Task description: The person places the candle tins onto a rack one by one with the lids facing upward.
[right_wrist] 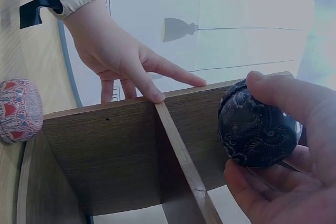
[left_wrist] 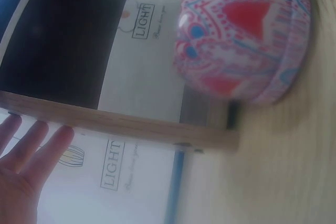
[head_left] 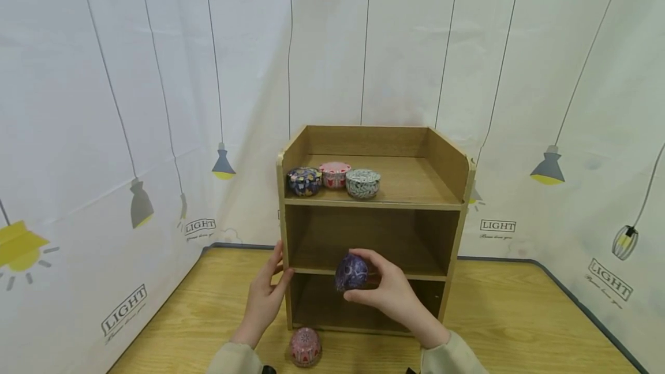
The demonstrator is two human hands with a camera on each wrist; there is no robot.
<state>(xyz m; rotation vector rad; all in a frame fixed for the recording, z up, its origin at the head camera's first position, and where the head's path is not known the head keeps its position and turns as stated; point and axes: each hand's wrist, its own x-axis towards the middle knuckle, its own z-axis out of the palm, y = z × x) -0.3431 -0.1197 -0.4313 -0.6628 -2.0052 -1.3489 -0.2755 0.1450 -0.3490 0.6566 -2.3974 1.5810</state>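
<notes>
My right hand [head_left: 389, 293] pinches a dark blue, swirl-patterned round tin [head_left: 351, 273] between thumb and fingers, in front of the middle board of a small wooden shelf [head_left: 374, 205]. In the right wrist view the tin [right_wrist: 254, 129] is tilted on its side, with fingers behind and below it. My left hand [head_left: 264, 296] rests on the shelf's left side panel, thumb at the front edge and fairly straight fingers along the outside. On the table, by the shelf's lower left corner, stands a pink patterned tin [head_left: 305, 346]; the left wrist view shows its red and blue ornament [left_wrist: 241, 35] up close.
Three tins stand on the shelf's top level, toward the left: a navy floral one [head_left: 304, 181], a pink one [head_left: 335, 175] behind, and a green-and-white one [head_left: 363, 183]. The shelf stands on a wood-grain table [head_left: 499, 305], backed by a white lamp-printed curtain [head_left: 395, 45].
</notes>
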